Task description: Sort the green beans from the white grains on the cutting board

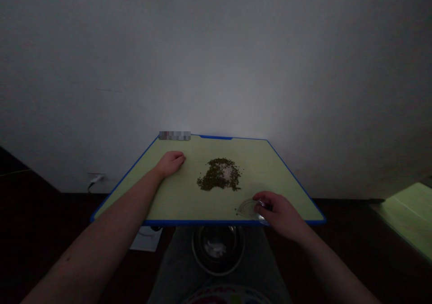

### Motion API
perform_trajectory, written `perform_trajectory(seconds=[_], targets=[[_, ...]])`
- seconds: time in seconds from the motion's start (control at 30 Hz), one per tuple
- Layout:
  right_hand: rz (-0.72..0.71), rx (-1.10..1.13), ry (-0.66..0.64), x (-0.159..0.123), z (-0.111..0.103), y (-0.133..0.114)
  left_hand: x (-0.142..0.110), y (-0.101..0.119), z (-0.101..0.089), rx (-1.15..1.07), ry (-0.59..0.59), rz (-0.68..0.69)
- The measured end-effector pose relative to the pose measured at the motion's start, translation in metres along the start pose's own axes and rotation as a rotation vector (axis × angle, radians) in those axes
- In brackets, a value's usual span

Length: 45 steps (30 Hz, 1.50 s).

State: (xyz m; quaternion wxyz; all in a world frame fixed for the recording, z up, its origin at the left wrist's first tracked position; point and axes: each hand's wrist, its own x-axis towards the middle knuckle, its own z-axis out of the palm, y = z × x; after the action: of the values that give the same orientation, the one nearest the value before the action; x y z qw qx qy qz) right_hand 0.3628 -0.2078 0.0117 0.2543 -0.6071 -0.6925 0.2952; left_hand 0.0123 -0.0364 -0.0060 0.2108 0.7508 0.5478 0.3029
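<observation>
A green cutting board with a blue rim [182, 198] lies in front of me. A loose pile of small green beans mixed with white grains [219, 174] sits near its middle. My left hand [170, 163] rests on the board's far left part, fingers curled, holding nothing, some way left of the pile. My right hand [279, 212] grips the edge of a clear round dish [248, 208] at the board's near edge. A few green beans lie just left of the dish.
A steel bowl [218, 250] holding something white sits on my lap below the board's near edge. A white sheet of paper [146, 239] lies on the dark floor to the left. A white wall stands behind the board, with a plugged-in cable [95, 180] low on it.
</observation>
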Motion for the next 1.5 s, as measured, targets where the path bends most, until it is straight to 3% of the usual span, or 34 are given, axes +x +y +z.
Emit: perform_trajectory(seconds=[0.4,0.6,0.93,1.23,1.5], targets=[[-0.009,0.02,-0.015,-0.005,0.01,-0.009,0.001,0.001,0.0,0.029,0.017,0.014],[-0.03,0.12,-0.082,-0.008,0.014,-0.014,0.0,0.005,-0.001,0.022,0.014,0.003],[0.0,0.029,0.057,0.012,0.007,-0.001,-0.003,0.005,-0.003,0.031,0.006,0.001],[-0.034,0.041,-0.045,0.002,0.013,-0.019,-0.001,0.007,-0.003,0.041,0.004,-0.005],[-0.062,0.087,-0.092,-0.005,0.017,-0.021,0.0,0.008,-0.002,0.027,0.011,0.019]])
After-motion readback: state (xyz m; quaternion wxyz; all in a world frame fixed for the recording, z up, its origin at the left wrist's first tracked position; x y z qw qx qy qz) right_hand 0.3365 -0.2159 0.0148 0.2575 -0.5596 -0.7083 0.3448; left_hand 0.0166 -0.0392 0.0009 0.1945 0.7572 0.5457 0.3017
